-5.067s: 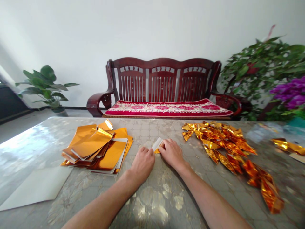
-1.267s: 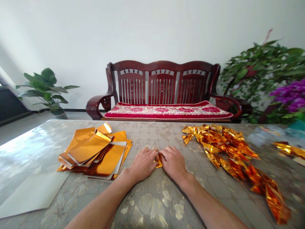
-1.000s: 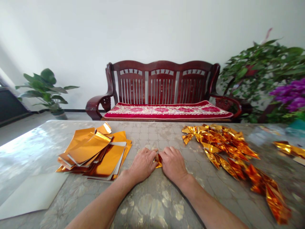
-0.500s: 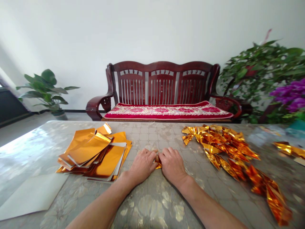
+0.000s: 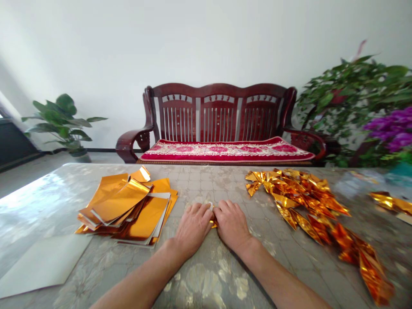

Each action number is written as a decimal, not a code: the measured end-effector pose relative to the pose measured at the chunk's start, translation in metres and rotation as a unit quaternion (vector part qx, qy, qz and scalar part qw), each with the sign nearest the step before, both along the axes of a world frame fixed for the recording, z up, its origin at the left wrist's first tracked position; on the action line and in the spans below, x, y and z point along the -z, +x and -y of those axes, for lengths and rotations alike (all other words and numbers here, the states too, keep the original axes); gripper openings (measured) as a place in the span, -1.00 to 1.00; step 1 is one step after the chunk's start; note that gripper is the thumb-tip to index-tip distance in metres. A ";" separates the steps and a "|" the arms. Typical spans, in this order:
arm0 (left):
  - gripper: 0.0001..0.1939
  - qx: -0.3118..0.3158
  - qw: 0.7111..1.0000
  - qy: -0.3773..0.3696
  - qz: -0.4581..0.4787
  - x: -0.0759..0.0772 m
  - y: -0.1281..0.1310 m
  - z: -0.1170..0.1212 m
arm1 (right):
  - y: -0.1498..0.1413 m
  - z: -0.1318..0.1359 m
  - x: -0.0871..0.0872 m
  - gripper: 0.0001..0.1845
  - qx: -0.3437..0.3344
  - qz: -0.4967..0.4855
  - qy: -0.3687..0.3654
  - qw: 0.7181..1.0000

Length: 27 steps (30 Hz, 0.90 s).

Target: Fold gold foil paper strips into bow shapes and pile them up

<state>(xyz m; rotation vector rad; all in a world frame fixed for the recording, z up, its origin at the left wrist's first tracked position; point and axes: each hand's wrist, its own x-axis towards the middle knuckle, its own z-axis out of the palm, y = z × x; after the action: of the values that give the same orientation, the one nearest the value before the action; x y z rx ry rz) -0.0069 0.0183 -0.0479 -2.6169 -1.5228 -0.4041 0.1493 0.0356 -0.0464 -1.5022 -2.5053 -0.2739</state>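
At the middle of the table, my left hand (image 5: pixel 194 224) and my right hand (image 5: pixel 232 221) are closed around one small piece of gold foil paper (image 5: pixel 213 222). Only a little of its shiny gold and a pale edge show between the fingers; my hands hide the rest. To the left lies a loose stack of gold foil paper sheets (image 5: pixel 141 214) with white backs. On the right is a heap of folded, twisted gold foil pieces (image 5: pixel 299 193), trailing toward the near right.
A pale sheet (image 5: pixel 41 266) lies on the patterned table (image 5: pixel 199 283) at the near left. Clear plastic (image 5: pixel 357 182) and more gold foil (image 5: pixel 389 201) are at the far right. Behind the table stands a wooden bench (image 5: pixel 219 116), with potted plants at both sides.
My fingers have shifted slightly around the foil paper; a whitish edge now shows between the fingertips and less gold is visible. The stack and heap have not moved.
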 end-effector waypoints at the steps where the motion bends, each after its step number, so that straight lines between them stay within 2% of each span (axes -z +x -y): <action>1: -0.81 0.001 1.000 0.010 -0.007 0.000 0.001 0.003 | 0.001 -0.001 0.001 -0.83 0.004 -0.010 -0.006 1.000; 4: -0.70 0.009 0.999 0.029 -0.022 0.000 0.001 0.007 | 0.004 -0.003 0.003 -0.79 0.018 -0.046 -0.019 0.999; 8: -0.85 -0.020 0.998 0.060 -0.022 0.000 -0.006 0.003 | 0.008 -0.005 0.005 -0.70 0.023 -0.102 -0.021 0.994; 10: -0.81 -0.027 0.998 0.061 -0.010 0.002 -0.011 -0.001 | 0.008 -0.005 0.006 -0.64 0.019 -0.130 -0.023 0.991; 17: -0.64 0.001 0.997 -0.041 0.072 0.004 -0.012 -0.002 | 0.006 -0.004 0.003 -0.72 0.020 -0.164 -0.067 0.984; 22: -0.83 -0.047 0.992 -0.070 0.097 -0.001 0.003 0.007 | 0.006 -0.006 0.002 -0.64 0.006 -0.218 -0.121 0.968; 27: -0.87 -0.079 0.994 -0.068 0.042 -0.002 0.008 0.001 | 0.010 -0.011 0.004 -0.68 0.019 -0.214 -0.114 0.970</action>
<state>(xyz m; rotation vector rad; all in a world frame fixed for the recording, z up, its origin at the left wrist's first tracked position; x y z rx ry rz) 0.0009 0.0174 -0.0456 -2.5821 -1.8317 -0.4149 0.1589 0.0468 -0.0503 -1.4969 -2.2151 0.3138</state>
